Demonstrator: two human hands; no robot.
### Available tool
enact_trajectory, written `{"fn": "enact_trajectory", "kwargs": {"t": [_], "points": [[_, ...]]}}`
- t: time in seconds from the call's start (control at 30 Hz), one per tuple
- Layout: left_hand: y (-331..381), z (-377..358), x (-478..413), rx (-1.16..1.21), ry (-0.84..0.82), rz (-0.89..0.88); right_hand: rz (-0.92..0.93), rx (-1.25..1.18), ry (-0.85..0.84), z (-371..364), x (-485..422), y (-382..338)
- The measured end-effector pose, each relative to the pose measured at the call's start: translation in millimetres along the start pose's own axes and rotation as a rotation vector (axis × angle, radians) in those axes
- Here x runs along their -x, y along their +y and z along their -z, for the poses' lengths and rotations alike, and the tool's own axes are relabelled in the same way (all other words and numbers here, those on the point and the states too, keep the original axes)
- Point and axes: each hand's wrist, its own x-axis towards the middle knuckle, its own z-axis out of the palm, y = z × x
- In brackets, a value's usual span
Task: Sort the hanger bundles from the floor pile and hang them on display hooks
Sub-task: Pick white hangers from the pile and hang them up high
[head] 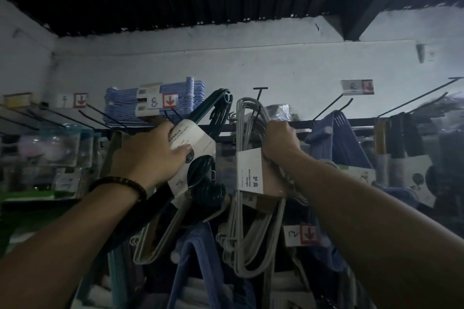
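Observation:
Both my arms reach up to the top row of display hooks. My left hand [153,153], with a bead bracelet on its wrist, grips a dark green hanger bundle [216,113] around its white paper label. My right hand [280,140] grips a grey hanger bundle [247,228] just above its white label, with the bundle's hook ends up beside a black display hook [258,98]. I cannot tell whether either bundle hangs on a hook.
A blue hanger bundle [153,103] sits on the hook tagged 8 [163,101]. More blue hangers [336,133] hang to the right. Bare black hooks [334,105] stick out left and right. Tag 12 [301,233] marks a lower row of hanging bundles.

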Motion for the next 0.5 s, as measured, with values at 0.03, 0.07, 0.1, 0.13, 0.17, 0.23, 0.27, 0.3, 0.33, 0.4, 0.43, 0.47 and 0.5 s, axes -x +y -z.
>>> {"fn": "enact_trajectory", "kwargs": {"t": [0.03, 0.07, 0.1, 0.13, 0.17, 0.23, 0.27, 0.3, 0.33, 0.4, 0.43, 0.47, 0.5], "points": [[0.6, -1.9, 1.2, -0.004, 0.010, 0.008, -0.003, -0.015, 0.010, -5.3, -1.5, -1.4], [1.6, -4.0, 2.5, -0.001, 0.015, 0.017, -0.013, -0.038, 0.014, -11.4, -3.1, -1.8], [2.8, -6.8, 4.0, 0.014, 0.016, 0.023, -0.029, -0.063, 0.015, -18.2, -3.2, -1.2], [4.5, -9.5, 6.1, 0.030, 0.009, 0.029, -0.053, -0.083, 0.007, -25.1, -2.7, -0.2], [6.0, -12.3, 8.4, 0.046, 0.004, 0.036, -0.081, -0.098, -0.007, -31.8, -1.6, 1.0], [7.5, -17.3, 12.1, 0.074, 0.003, 0.052, -0.121, -0.111, -0.029, -42.7, -1.0, 3.2], [6.9, -19.7, 13.6, 0.088, 0.005, 0.059, -0.135, -0.103, -0.038, -45.3, -0.7, 3.0], [5.9, -22.3, 14.4, 0.104, 0.008, 0.064, -0.140, -0.073, -0.045, -46.4, -1.0, 2.4], [4.8, -24.4, 15.4, 0.123, 0.009, 0.070, -0.142, -0.015, -0.053, -46.2, -1.3, 1.8], [3.0, -27.2, 18.0, 0.164, 0.024, 0.077, -0.126, 0.158, -0.083, -41.5, -0.2, 1.6], [2.3, -27.9, 19.6, 0.180, 0.040, 0.079, -0.118, 0.215, -0.101, -39.8, 0.6, 3.2], [1.5, -28.3, 21.6, 0.195, 0.051, 0.085, -0.115, 0.227, -0.135, -38.1, 0.9, 5.4], [0.8, -28.0, 24.2, 0.216, 0.063, 0.092, -0.115, 0.219, -0.178, -36.1, 1.5, 8.3]]}}
